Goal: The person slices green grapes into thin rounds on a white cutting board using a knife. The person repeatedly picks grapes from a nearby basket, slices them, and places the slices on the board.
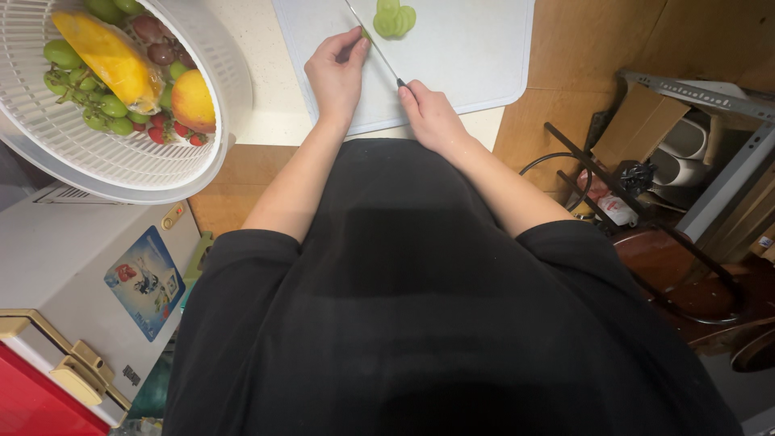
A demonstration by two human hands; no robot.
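Near the top centre of the frame, the right hand (432,113) has its grip clamped on the handle of a knife (373,44), whose blade slants up and left across a white cutting board (476,56). The left hand (335,73) rests on the board, fingertips pinched together beside the blade; whether they hold anything I cannot tell. Green slices (394,19) lie at the top edge. A white colander (121,157) of fruit sits upper left on the pale tabletop (258,89).

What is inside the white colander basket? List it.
The white colander basket holds green grapes, red grapes, strawberries, a peach-coloured fruit and a wrapped yellow wedge. Whatever lies beneath them is covered.
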